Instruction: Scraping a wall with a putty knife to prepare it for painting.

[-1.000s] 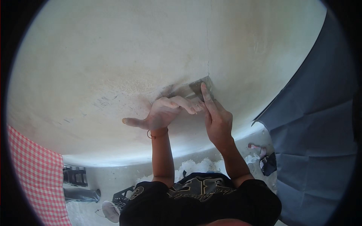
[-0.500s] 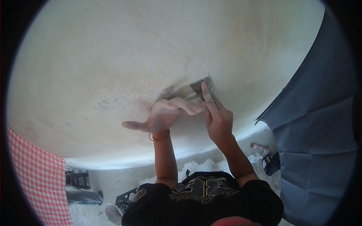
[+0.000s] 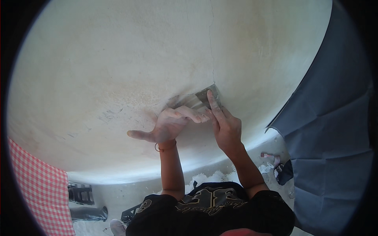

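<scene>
My right hand (image 3: 224,128) grips a metal scraper (image 3: 214,97), its index finger pressed on the blade, which lies against a curved off-white wall (image 3: 118,59) just below a thin vertical crack. My left hand (image 3: 165,128), dusty white, is open beside it, thumb stretched out to the left and fingers half bent toward the scraper and right hand; whether its fingertips touch them I cannot tell. Behind the left fingers runs a pale, streaked, glossy patch on the wall, with scuff marks to the left.
Pink checked cloth (image 3: 37,185) hangs at lower left, a dark grey sheet (image 3: 330,177) at right. Below are a black slatted object (image 3: 80,194), grey trousered leg or similar shape (image 3: 86,214), white rubble, and a dark bag-like item (image 3: 283,177) on the floor (image 3: 106,196).
The view has shifted slightly, the wall's lower edge now sitting lower in the picture. Both hands and the scraper keep nearly the same pose on the wall.
</scene>
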Demonstrator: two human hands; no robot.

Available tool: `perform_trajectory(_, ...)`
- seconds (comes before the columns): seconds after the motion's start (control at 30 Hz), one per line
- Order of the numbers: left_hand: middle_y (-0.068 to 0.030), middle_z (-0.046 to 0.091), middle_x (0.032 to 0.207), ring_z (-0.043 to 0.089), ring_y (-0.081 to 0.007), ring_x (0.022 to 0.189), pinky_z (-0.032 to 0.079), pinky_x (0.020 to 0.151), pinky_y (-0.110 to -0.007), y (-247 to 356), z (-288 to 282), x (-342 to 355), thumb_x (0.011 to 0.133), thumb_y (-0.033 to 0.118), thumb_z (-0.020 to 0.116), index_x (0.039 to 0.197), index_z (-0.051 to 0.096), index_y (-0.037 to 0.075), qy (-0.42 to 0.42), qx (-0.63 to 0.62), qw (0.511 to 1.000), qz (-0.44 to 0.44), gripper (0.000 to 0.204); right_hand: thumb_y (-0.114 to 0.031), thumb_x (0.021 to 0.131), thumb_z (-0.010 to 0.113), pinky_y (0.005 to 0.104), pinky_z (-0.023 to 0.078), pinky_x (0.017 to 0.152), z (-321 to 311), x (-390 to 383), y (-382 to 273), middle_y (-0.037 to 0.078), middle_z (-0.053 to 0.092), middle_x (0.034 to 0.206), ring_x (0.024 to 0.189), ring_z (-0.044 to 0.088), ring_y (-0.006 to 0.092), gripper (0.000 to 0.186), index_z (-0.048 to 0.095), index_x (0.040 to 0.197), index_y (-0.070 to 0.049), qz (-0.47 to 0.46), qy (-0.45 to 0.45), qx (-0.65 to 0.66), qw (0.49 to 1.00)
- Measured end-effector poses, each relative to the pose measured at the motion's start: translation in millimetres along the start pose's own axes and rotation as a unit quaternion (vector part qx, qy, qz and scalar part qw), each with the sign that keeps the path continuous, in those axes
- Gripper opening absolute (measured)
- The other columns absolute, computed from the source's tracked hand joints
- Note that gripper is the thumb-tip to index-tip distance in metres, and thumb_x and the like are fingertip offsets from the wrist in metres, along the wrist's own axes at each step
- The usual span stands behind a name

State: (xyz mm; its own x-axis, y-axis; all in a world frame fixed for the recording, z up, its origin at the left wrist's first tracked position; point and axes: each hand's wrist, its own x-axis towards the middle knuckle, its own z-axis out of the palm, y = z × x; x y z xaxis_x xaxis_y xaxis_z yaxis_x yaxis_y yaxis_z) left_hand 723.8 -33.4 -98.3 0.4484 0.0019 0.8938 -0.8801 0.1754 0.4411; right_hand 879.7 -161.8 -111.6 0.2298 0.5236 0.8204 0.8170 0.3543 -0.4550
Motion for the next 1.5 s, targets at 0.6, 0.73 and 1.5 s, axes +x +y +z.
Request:
perform_trajectory(0.6,-0.0312,0.058,0.141,0.053,-0.0491,0.132,0.032,0.114,-0.067,5,-5,-4,0.069,0.111,0.026,0.153,0.050,0.011,-0.004,0.016,0.999,-0.028,0.133,0.005,0.096,0.064,0.0425,0.061,0.075,-12,21,-13,0.025,0.074,0.114,0.092,0.076,0.0401,0.069,0.049,0.160,-0.017,0.016,0.013,0.032,0.999)
perform_trajectory(0.73,-0.0277,0.057,0.143,0.050,-0.0497,0.134,0.030,0.115,-0.066,11,-14,-11,0.071,0.110,0.026,0.156,0.048,0.016,-0.019,0.025,0.998,-0.054,0.128,0.002,0.095,0.066,0.0419,0.060,0.071,0,7,-12,0.018,0.075,0.111,0.087,0.076,0.0353,0.071,0.050,0.159,-0.022,0.018,0.015,0.008,1.000)
perform_trajectory(1.5,-0.0376,0.062,0.130,0.059,-0.0497,0.124,0.035,0.112,-0.069,1,2,3,0.063,0.114,0.022,0.143,0.058,0.002,0.019,0.007,1.000,-0.007,0.142,-0.009,0.099,0.069,0.0399,0.059,0.066,-4,1,-10,0.017,0.074,0.110,0.081,0.075,0.0332,0.064,0.052,0.158,-0.023,0.028,0.000,-0.004,1.000)
